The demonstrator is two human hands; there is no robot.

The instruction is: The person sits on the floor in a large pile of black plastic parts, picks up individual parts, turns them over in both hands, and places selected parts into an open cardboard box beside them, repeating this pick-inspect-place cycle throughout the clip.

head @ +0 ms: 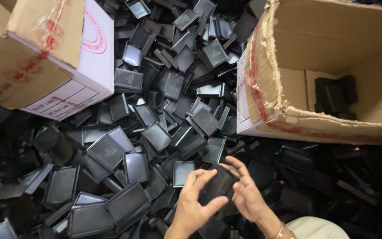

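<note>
Far up and left of the hands, a closed cardboard box (45, 53) with red-printed tape overhangs the pile; its lower edge cuts off the upper-left corner of the working area. Between that box and the hands, a loose heap of black plastic lids (155, 110) covers the whole surface, pieces lying flat, tilted and overlapping, so no bare ground shows and open room exists only above the heap. Just left of the hands, larger flat lids (124, 203) lie face up, close to the left wrist. Left hand (195, 199): fingers curled, thumb and forefinger pinched onto the near-left side of a small black case (217, 183), clamped on it. The case sits between both hands, raised slightly above the heap, just below the centre of the pile. Right hand (246, 194): fingers spread partway, fingertips resting on the case's right and upper edge, palm turned toward it; grip looks lighter than the left's. A bracelet (281, 230) shows at the right wrist. Up and right of the hands, an open cardboard box (288, 110) with a torn, taped rim stands close; its near wall bounds movement rightward. Inside, at its far side, a few black pieces (332, 95) lie stacked.
</note>
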